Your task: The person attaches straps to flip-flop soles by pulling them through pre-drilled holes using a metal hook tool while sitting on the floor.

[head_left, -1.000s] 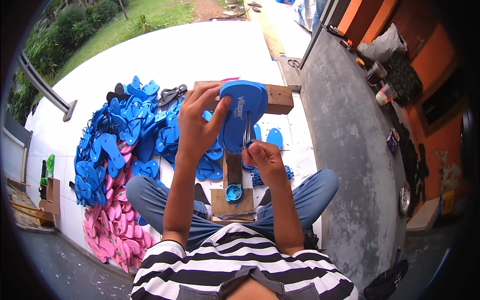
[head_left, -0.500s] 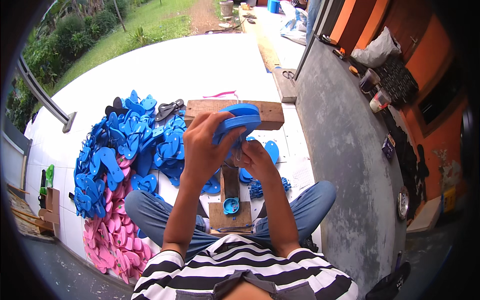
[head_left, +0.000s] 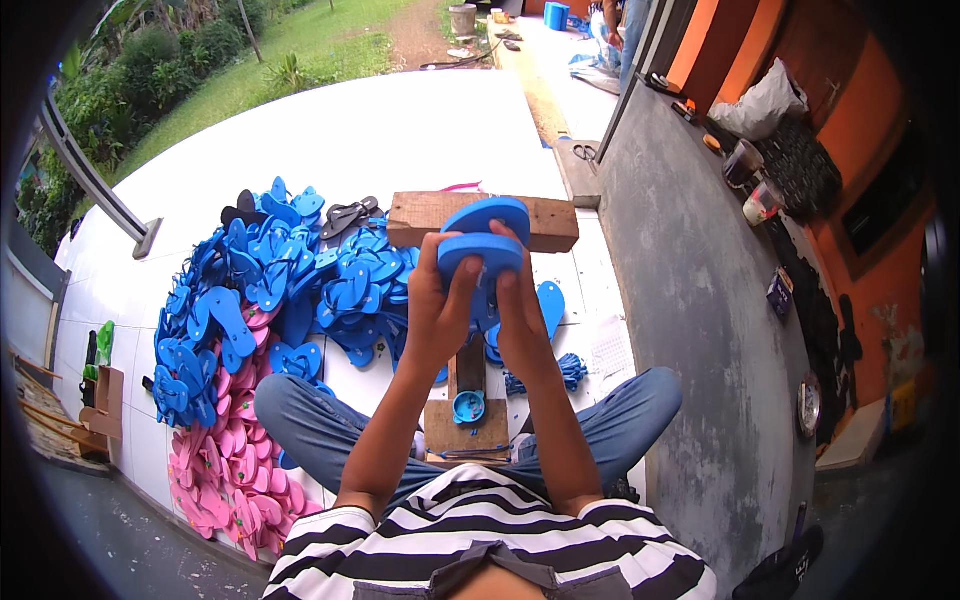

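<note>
Two blue flip-flops [head_left: 481, 246] are held up in front of me, one sole above the other. My left hand [head_left: 440, 300] is closed round their left side, thumb on the nearer sole. My right hand [head_left: 516, 310] grips them from the right, with its fingers partly hidden between the two soles. Just behind them lies a thick wooden beam [head_left: 418, 220], joined by a narrower upright plank [head_left: 467, 368] running toward me. A small blue dish [head_left: 468, 406] rests on the wooden base [head_left: 490, 436] between my legs.
Heaped to the left are blue flip-flops [head_left: 228, 318] and pink flip-flops [head_left: 225, 485], with a grey-black pair [head_left: 350, 217] behind. Bundled blue straps [head_left: 572, 370] lie by my right knee. A grey ledge [head_left: 690, 330] runs along the right, carrying cups [head_left: 742, 163]. Scissors [head_left: 585, 153] lie farther back.
My right hand has moved up from beneath the flip-flops to grip their right side. The soles have turned and now face me more squarely. The view has shifted slightly.
</note>
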The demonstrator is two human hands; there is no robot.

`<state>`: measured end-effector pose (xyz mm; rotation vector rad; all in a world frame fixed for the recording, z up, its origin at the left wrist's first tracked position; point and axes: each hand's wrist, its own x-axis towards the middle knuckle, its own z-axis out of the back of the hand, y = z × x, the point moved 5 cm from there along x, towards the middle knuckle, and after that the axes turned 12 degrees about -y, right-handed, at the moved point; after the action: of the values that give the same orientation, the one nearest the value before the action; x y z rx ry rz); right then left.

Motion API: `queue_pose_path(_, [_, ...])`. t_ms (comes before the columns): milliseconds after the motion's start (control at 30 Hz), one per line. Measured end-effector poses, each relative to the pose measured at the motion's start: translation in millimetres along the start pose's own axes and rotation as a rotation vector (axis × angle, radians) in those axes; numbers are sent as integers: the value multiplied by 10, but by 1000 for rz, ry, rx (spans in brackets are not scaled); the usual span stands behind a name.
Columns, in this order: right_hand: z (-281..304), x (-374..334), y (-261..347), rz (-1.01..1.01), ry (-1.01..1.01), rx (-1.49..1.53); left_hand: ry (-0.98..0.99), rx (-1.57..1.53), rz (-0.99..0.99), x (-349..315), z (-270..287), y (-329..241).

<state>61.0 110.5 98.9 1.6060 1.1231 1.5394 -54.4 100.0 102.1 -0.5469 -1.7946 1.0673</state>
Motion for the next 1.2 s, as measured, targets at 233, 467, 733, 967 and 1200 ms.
queue_pose_path(233, [-69, -217, -154, -118, -155, 125, -121, -152, 51, -276, 7, -44])
queue_pose_path(467, [293, -1389, 394, 272, -16, -111, 59, -214, -308, -1407, 380, -786])
queue_pose_path(733, [305, -1258, 402, 334, -40, -188, 159, -34, -665, -1070, 408, -756])
queue_pose_path(967, [284, -1272, 285, 183, -45, -133, 233, -55, -480, -1068, 427, -648])
queue_pose_path(1200, [226, -1285, 48, 74, 62, -302, 238, 181, -202, -1106, 552, -228])
